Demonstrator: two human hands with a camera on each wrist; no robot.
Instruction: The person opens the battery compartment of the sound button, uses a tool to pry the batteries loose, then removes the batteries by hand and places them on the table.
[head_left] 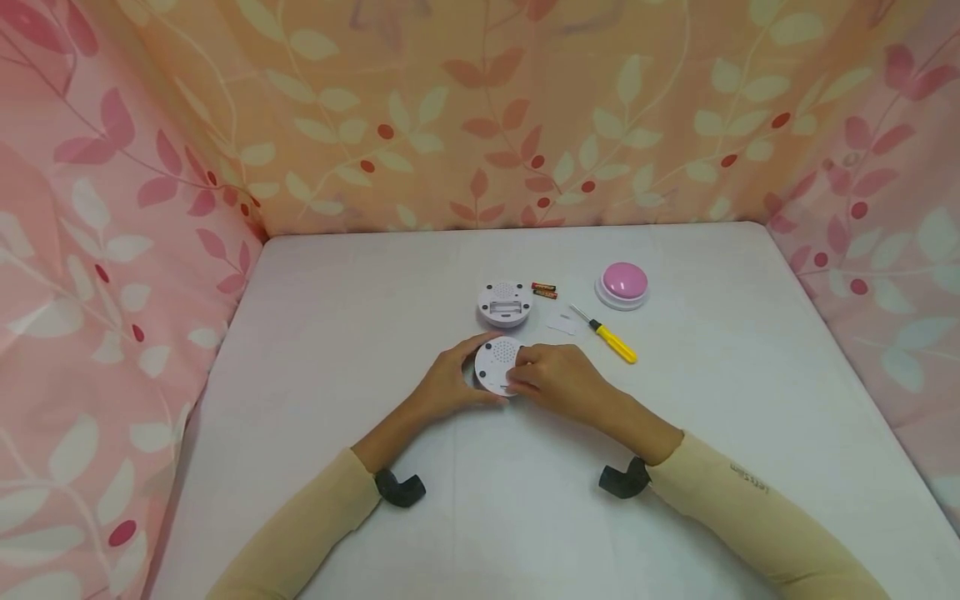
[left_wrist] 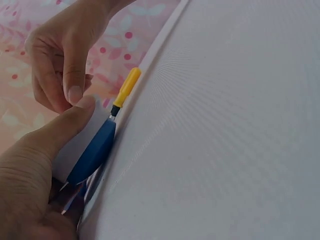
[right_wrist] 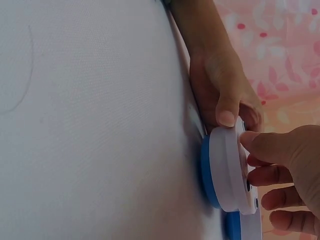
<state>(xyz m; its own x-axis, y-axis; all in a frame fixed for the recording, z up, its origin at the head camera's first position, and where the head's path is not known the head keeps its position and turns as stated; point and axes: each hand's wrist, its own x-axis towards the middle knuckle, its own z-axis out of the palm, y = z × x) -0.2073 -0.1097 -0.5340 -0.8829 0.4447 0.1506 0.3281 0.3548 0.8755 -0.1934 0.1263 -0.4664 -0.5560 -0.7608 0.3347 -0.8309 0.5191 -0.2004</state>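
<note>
- We see a white table (head_left: 322,333) before floral curtains (head_left: 450,100).
- Just below the head view's centre, the left hand (head_left: 448,382) holds a round white device (head_left: 494,367), thumb and fingers curved about its rim.
- The right hand (head_left: 564,382) bends its fingers at the device's face; whether they pinch anything, we cannot tell.
- Right of centre lies a yellow screwdriver (head_left: 617,343).

Held round device (head_left: 493,367): smooth white plastic
Pink-topped button (head_left: 623,282): glossy plastic dome
Screwdriver (head_left: 609,337): yellow plastic handle, metal shaft
Counter (head_left: 352,317): matt, cloth-like white surface
Curtains (head_left: 525,108): printed cloth
Sleeves (head_left: 757,517): matt cloth
</note>
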